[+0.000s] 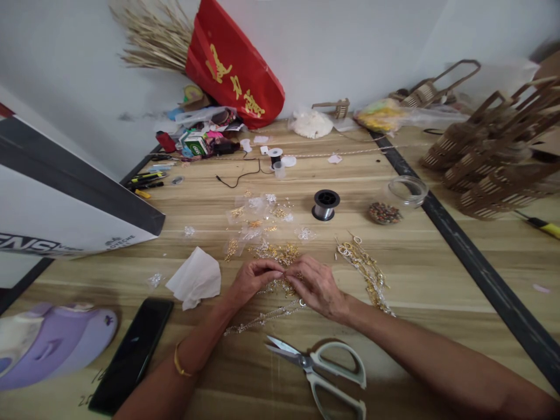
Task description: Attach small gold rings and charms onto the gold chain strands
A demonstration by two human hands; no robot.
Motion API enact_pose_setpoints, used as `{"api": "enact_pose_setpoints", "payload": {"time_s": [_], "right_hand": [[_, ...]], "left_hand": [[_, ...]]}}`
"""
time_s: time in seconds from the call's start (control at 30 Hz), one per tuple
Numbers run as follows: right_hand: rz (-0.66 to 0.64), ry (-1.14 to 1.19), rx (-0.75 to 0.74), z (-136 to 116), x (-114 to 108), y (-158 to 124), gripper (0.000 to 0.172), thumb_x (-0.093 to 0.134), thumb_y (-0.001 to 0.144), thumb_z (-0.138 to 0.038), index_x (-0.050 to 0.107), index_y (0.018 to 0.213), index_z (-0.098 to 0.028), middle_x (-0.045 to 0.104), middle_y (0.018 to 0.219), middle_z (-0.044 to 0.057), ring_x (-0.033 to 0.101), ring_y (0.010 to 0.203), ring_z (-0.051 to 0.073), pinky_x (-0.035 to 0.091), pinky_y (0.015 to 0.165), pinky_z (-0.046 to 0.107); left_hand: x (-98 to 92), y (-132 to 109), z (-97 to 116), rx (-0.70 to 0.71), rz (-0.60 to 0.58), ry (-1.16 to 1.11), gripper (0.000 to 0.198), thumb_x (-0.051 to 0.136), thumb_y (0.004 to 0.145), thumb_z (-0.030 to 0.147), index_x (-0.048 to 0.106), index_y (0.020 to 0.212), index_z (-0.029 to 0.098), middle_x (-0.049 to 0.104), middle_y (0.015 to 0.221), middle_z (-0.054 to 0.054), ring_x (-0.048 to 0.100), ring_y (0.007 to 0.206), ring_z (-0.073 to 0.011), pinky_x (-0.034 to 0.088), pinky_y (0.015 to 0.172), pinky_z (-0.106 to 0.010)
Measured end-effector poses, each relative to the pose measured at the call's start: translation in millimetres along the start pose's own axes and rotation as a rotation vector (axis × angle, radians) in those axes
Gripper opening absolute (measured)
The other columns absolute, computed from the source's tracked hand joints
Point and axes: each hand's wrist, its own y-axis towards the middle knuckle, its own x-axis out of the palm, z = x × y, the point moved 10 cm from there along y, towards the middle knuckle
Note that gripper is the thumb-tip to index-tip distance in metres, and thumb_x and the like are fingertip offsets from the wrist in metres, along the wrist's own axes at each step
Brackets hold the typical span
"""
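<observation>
My left hand [255, 279] and my right hand [315, 286] meet fingertip to fingertip above the table. Both are closed in a pinch; whatever lies between the fingertips is too small to make out. Just beyond and beneath them spreads a pile of gold and silver beads [280, 254]. A beaded chain [266, 317] with a small ring at one end lies on the near side of my hands. To the right rests a bundle of gold and silver chains [370, 274]. White-handled scissors [317, 364] lie with blades parted, nearer to me.
A wire spool [326, 205] and a dish of dark mixed beads [385, 213] stand farther back. Small bead bags [251, 219] lie beyond the pile. On the left are a paper tissue [196, 277], a phone [133, 353] and a large box [74, 192]. Woven baskets [494, 151] crowd the right.
</observation>
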Motion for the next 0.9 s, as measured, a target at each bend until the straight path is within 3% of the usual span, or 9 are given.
{"api": "enact_pose_setpoints", "payload": {"time_s": [0.9], "right_hand": [[0.003,-0.011,0.015,1.9,1.3,-1.1,0.008,0.051,0.088,-0.014,0.056,0.092,-0.018,0.061,0.082,0.005,0.056,0.076,0.016,0.047,0.067,0.027]], "left_hand": [[-0.9,0.5,-1.4,0.017,0.007,0.006,0.015,0.071,0.069,0.030,0.072,0.075,0.016,0.070,0.078,-0.004,0.060,0.077,-0.0161,0.046,0.076,-0.026]]}}
